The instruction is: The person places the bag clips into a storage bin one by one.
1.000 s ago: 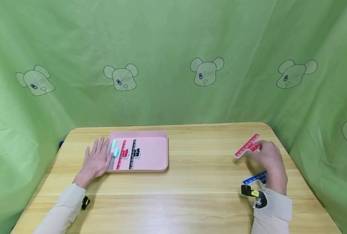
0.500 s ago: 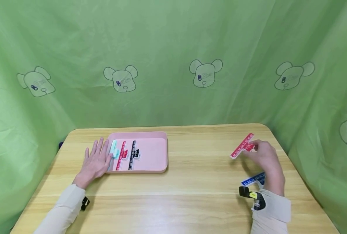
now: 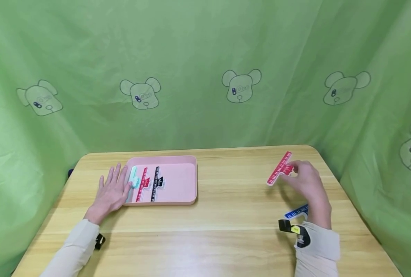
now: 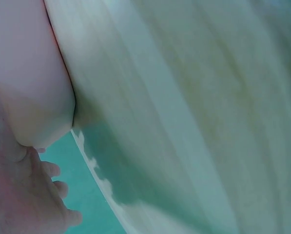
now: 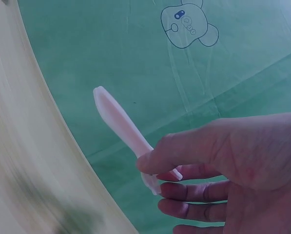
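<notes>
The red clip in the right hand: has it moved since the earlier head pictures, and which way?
Yes, leftward. In the head view, the red clip pinched by the right hand is now nearer the pink tray.

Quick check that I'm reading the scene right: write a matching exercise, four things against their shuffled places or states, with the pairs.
1. black piano-key clip
2. blue piano-key clip
3. left hand
4. right hand

A. lies on the table, partly hidden
B. pinches a red piano-key clip
C. lies in the pink tray
D. at the tray's left edge

Pairs: 1-C; 2-A; 3-D; 4-B
</notes>
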{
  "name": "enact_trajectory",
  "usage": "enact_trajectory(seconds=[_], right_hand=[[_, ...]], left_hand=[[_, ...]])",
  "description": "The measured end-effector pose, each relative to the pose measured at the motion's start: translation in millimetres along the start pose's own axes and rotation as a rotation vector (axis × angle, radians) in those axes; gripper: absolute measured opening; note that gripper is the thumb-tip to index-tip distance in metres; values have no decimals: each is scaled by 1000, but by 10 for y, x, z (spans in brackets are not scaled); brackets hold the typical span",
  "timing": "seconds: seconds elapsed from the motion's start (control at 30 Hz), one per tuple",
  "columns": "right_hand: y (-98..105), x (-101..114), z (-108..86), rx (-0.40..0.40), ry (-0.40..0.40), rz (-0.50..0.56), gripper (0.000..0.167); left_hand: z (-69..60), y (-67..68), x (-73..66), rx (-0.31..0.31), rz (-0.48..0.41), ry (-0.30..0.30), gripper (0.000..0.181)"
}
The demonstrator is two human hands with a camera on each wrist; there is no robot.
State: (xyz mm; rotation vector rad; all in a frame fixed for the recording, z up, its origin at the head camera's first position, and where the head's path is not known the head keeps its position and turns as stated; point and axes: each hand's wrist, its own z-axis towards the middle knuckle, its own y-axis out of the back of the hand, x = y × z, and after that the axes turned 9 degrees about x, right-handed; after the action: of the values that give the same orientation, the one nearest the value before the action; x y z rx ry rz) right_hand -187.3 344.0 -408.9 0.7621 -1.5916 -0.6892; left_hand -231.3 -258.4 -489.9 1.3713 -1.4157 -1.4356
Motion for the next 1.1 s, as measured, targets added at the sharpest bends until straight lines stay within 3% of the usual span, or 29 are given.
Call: enact_trajectory(seconds=[0.63, 1.1], right_hand=[[-70, 134, 2, 13, 33, -26, 61], [-197, 265, 57, 22, 91, -42, 58]], left_hand=[[-15, -4, -22, -31, -20, -11, 67], [-22, 17, -33, -21, -26, -3, 67]])
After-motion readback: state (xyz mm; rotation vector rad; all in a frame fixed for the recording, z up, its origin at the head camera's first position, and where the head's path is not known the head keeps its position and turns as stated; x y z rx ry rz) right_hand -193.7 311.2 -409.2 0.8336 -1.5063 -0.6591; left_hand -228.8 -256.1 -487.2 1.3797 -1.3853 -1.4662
